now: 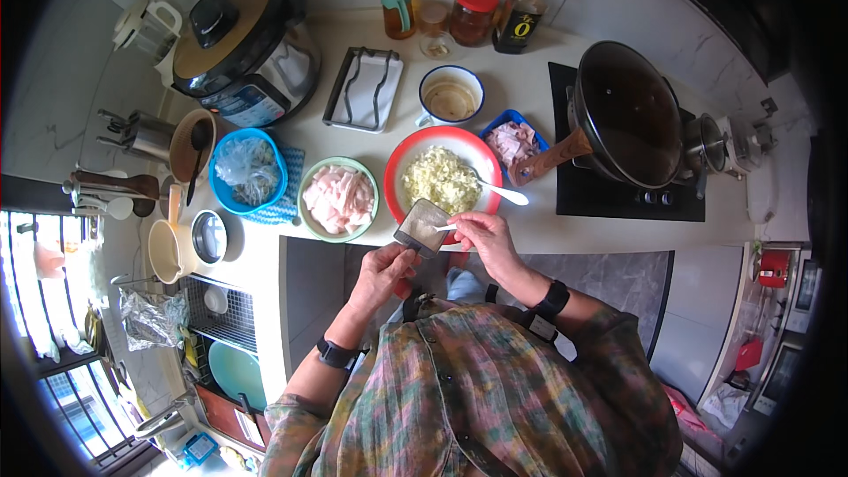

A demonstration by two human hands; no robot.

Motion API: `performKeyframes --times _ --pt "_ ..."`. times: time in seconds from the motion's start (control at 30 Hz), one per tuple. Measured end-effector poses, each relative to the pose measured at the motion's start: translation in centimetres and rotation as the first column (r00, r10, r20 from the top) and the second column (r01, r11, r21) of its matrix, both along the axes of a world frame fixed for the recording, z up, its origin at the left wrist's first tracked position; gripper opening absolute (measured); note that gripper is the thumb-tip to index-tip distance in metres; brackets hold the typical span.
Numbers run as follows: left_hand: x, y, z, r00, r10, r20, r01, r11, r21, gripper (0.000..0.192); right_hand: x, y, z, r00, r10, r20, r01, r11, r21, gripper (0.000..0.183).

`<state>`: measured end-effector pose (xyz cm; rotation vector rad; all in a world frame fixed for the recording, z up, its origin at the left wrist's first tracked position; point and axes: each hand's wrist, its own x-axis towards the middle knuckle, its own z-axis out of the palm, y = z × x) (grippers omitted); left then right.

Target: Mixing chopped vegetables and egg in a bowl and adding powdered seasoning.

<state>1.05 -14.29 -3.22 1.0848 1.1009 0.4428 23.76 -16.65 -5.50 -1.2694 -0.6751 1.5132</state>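
My left hand (pixel 385 270) grips a small square seasoning container (pixel 412 246) by its near corner. Pale granules (pixel 425 224) lie inside it. My right hand (pixel 483 238) pinches the handle of a small white spoon (pixel 446 228), whose tip reaches into the granules. Just beyond both hands stands a red-rimmed enamel basin (pixel 401 160) with finely chopped pale vegetable (pixel 442 179), and the container overlaps its near rim. A larger white spoon (pixel 509 195) leans in the basin, its handle out over the right rim. To the left is a green-rimmed bowl (pixel 320 230) of sliced pale meat (pixel 338 199).
A wok (pixel 626 112) on the black cooktop (pixel 629 207) points its wooden handle (pixel 556 154) toward the basin. Nearby are a blue tray (pixel 495 120) of pinkish pieces, an enamel mug (pixel 452 94), a wire-railed rack (pixel 364 89), a blue basket (pixel 281 175) and a pressure cooker (pixel 245 53).
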Motion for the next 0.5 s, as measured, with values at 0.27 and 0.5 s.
performKeyframes --times 0.27,0.5 --pt "0.0 0.2 -0.7 1.0 0.0 0.004 0.0 1.0 -0.012 0.032 0.2 0.2 0.0 0.98 0.034 0.196 -0.049 0.996 0.072 0.018" --pt "-0.1 0.4 -0.5 1.0 0.008 -0.004 -0.008 1.0 -0.019 0.031 1.1 0.5 -0.2 0.974 -0.084 -0.208 0.059 0.99 -0.125 0.018"
